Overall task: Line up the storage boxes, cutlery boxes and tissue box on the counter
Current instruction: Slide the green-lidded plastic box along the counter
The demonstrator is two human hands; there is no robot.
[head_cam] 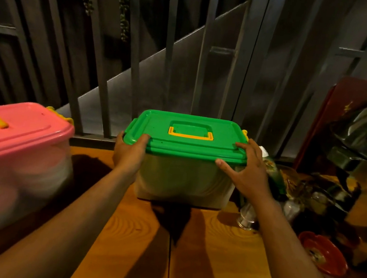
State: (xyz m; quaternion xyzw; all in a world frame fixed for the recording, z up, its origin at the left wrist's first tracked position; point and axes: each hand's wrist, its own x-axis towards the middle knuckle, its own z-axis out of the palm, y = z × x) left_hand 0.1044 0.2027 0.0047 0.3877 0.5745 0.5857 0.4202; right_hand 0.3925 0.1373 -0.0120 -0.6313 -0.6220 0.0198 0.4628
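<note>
At the middle of the wooden surface (135,231), a box with a green lid (187,139) is gripped by both hands. The left hand (128,153) is wrapped around the left end of the lid, with the thumb laid on top and the fingers hidden behind the corner. The right hand (246,171) is pressed against the right end, with the fingers spread over the lid's top edge and the thumb stretched along the front rim. The box's see-through body (184,180) is seen below the lid, and a dark shadow is cast under it, so it cannot be told if the box is touching the wood. A yellow handle (191,134) is set flat in the middle of the lid, and a yellow clip (244,133) is seen at the far right corner.

To the left, well apart, a second box with a pink lid (18,133) is placed; it is blurred. Just beside the right hand, bottles and jars (274,179) are crowded together, too dark to be told apart. A red bowl (322,255) is seen near the right edge, with shiny metal pots (366,127) behind it. Grey bars (133,53) are stood along the back.
</note>
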